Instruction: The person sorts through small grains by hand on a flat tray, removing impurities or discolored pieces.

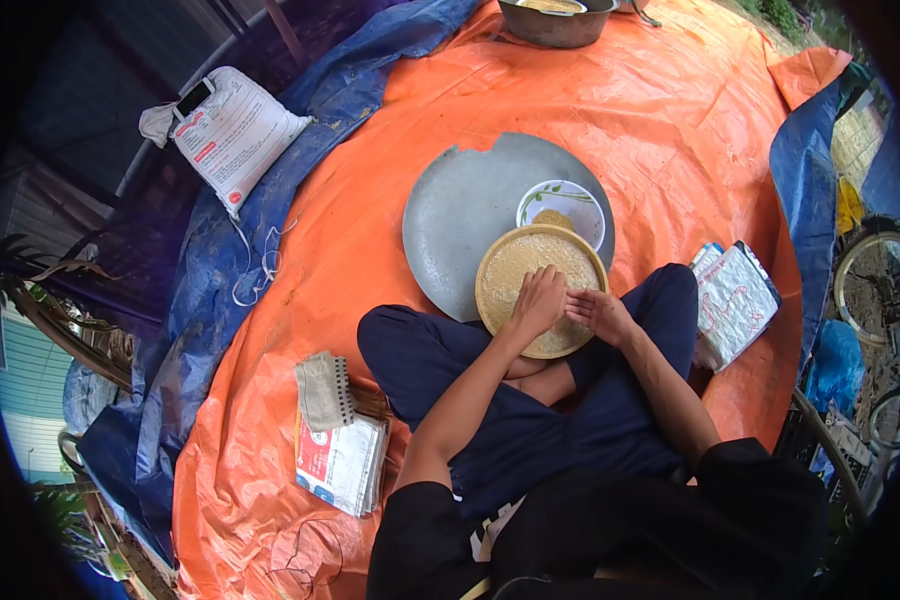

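Note:
A round, shallow sieve-like tray (pixel 485 318) with a light wooden rim rests over my crossed legs, a layer of pale grain (pixel 518 262) spread in it. My left hand (pixel 541 300) lies back up on the grain, fingers stretched forward. Beside it, my right hand (pixel 600 314) is turned with its palm partly up, its fingertips close to or touching the left hand. Just beyond the tray, a white bowl with a green leaf pattern (pixel 580 205) holds some golden grain (pixel 553 218). Under the bowl is a large grey round metal sheet (pixel 455 220) with a notched edge.
An orange tarp (pixel 690 140) covers the ground, with blue tarp (pixel 205 300) along its sides. A white sack (pixel 235 135) with a phone (pixel 194 98) stands back left. Stacked papers (pixel 345 465) and a notebook (pixel 322 392) lie left, a silvery packet (pixel 738 300) right, a dark basin (pixel 560 30) far ahead.

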Demonstrator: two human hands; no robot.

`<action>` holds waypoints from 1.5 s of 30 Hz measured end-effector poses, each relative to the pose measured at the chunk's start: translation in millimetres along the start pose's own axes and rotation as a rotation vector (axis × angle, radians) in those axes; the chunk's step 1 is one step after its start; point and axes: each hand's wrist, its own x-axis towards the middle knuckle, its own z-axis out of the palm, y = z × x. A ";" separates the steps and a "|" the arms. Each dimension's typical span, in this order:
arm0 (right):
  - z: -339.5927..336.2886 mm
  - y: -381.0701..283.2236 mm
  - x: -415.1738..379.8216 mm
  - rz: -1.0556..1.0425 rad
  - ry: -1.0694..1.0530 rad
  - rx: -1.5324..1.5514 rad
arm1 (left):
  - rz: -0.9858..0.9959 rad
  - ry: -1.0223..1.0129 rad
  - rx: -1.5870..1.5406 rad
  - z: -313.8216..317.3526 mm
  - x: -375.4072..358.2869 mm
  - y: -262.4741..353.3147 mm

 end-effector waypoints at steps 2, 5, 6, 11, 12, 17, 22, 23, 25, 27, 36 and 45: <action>1.5 -0.5 -2.1 0.001 0.024 -0.008 | -0.024 -0.007 -0.015 -3.6 0.4 -3.5; 2.0 0.2 -1.5 0.006 0.043 -0.007 | -0.046 -0.006 0.089 -3.2 -3.0 -11.6; 1.4 -0.6 -0.3 0.007 0.046 -0.007 | -0.054 -0.008 0.101 -2.5 -3.3 -15.0; -3.0 1.2 2.1 0.013 0.017 -0.032 | -0.114 -0.051 0.108 -5.4 -5.0 -23.7; -3.1 1.0 2.4 0.014 0.015 -0.034 | -0.121 -0.048 0.116 -6.2 -4.8 -24.9; 1.1 -3.0 -0.9 0.026 0.010 0.025 | -0.170 -0.037 0.175 -12.1 -4.4 -31.9; -0.1 -4.3 -0.5 0.014 -0.007 0.058 | -0.211 -0.042 0.190 -12.6 -6.3 -39.2; -1.2 -3.8 0.1 0.008 -0.005 0.051 | -0.208 -0.047 0.194 -11.4 -6.9 -40.3; -0.9 -3.3 0.2 0.013 -0.002 0.036 | -0.192 -0.029 0.213 -9.6 -7.3 -40.7; 2.5 -3.2 -0.2 0.034 0.001 0.016 | -0.176 -0.015 0.221 -9.3 -7.1 -40.4; -2.6 -1.8 0.8 0.047 0.005 -0.020 | -0.189 -0.060 0.227 -7.3 -7.2 -40.9; -15.8 -2.0 3.2 0.164 -0.065 0.084 | -0.174 -0.062 0.230 -7.6 -6.0 -41.8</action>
